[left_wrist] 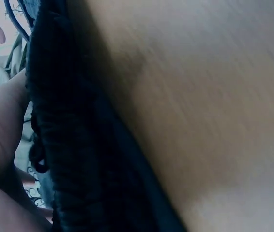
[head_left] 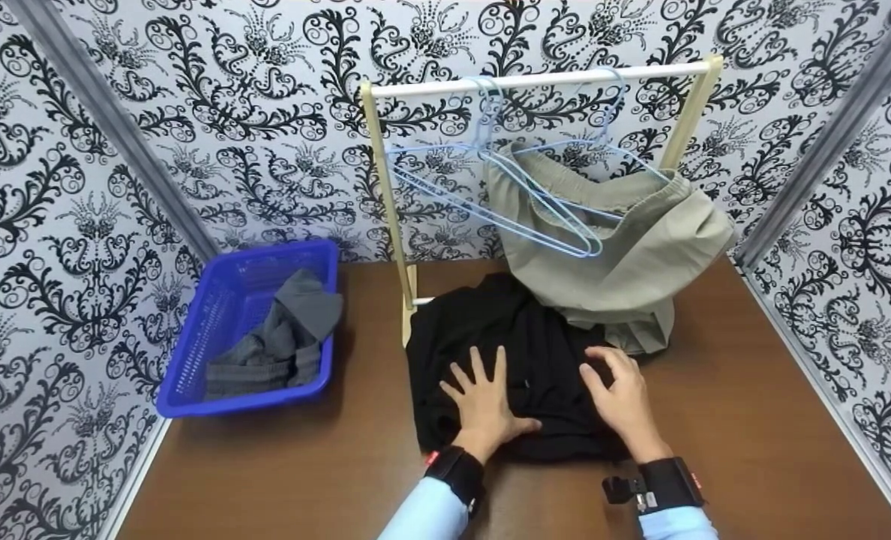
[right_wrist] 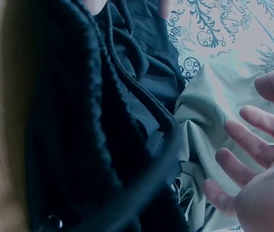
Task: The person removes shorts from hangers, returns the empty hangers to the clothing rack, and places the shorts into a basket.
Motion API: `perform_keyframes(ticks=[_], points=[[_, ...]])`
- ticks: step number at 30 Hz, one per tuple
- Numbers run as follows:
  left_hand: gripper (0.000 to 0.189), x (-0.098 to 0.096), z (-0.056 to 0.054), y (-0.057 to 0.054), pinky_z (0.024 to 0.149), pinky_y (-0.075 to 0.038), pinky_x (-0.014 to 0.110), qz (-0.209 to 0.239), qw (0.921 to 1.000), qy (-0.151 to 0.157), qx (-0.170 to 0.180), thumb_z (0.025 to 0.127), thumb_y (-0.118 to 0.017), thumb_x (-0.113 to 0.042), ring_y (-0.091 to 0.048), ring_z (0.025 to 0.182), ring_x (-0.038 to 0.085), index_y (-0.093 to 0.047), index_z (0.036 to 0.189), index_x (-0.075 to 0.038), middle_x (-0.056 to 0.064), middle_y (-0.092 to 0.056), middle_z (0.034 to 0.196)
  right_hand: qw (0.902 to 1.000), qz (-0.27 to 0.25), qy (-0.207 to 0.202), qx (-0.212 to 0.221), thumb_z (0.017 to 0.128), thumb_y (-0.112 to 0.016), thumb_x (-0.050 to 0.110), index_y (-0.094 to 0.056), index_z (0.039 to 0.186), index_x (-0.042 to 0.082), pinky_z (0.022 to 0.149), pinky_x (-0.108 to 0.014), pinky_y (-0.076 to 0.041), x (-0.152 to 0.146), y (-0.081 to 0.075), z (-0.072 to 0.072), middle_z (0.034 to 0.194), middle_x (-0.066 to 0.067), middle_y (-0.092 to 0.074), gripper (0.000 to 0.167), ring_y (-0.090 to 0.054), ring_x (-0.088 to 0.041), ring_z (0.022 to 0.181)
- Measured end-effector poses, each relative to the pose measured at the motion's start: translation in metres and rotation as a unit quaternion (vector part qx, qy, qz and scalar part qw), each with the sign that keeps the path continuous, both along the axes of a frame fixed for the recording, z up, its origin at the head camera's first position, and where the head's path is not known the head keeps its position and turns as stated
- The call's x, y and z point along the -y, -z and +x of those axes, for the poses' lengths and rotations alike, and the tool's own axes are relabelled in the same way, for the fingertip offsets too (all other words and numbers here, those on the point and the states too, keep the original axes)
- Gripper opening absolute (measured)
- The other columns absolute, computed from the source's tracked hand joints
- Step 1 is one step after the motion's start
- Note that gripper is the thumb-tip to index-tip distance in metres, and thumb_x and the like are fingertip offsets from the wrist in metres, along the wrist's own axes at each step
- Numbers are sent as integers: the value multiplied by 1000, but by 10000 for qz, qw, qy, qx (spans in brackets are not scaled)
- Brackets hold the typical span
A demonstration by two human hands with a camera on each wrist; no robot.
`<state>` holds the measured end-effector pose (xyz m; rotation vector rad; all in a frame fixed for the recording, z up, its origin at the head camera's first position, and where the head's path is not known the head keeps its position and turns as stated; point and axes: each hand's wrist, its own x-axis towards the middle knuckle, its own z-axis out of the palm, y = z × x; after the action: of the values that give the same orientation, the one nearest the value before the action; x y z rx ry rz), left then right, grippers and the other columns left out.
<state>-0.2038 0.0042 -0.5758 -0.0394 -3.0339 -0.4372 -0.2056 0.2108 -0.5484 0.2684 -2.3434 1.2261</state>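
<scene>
Black drawstring trousers or shorts (head_left: 513, 330) lie spread on the brown table, below the clothes rack. With fingers splayed, my left hand (head_left: 484, 409) is over their front part, palm down. My right hand (head_left: 624, 397) is at their right edge, fingers loosely bent and holding nothing. The right wrist view shows the gathered waistband (right_wrist: 96, 96) with a dark drawstring (right_wrist: 139, 92), and the fingers (right_wrist: 253, 130) apart from the cloth. In the left wrist view the waistband (left_wrist: 54, 125) hides part of the left hand (left_wrist: 1, 130).
Beige elastic-waist bottoms (head_left: 603, 247) hang from a blue hanger (head_left: 625, 150) on the rack's white rail (head_left: 543, 81). More blue hangers (head_left: 445, 199) hang left of them. A blue basket (head_left: 190, 360) with grey clothing (head_left: 280, 337) stands on the left.
</scene>
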Motion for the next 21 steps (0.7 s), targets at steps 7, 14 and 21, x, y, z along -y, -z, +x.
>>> perform_keyframes(ticks=[7,14,21], points=[[140,-3,-4,5,109,-22,81,-34,9987,-95,493,53,-86,-79,-23,146,63,-21,166,-28,24,-23,167,10000,70,35,-26,94,-71,4,-71,117,-4,94,-48,-42,5,2,2,119,-19,-69,24,-60,-41,114],[122,-6,-10,4,107,-20,84,78,9964,-142,832,59,-91,-69,-27,144,63,-37,161,-30,17,-39,161,10000,73,31,18,95,-70,5,-71,116,-3,94,-51,-44,9,4,2,120,-19,-69,23,-60,-42,113],[79,1,-16,-2,97,-36,82,110,9986,-136,504,66,-93,-54,-44,131,59,-68,134,-23,15,-50,146,9999,51,-3,107,95,-69,5,-70,117,-2,94,-48,-43,11,5,5,120,-19,-68,23,-61,-41,113]])
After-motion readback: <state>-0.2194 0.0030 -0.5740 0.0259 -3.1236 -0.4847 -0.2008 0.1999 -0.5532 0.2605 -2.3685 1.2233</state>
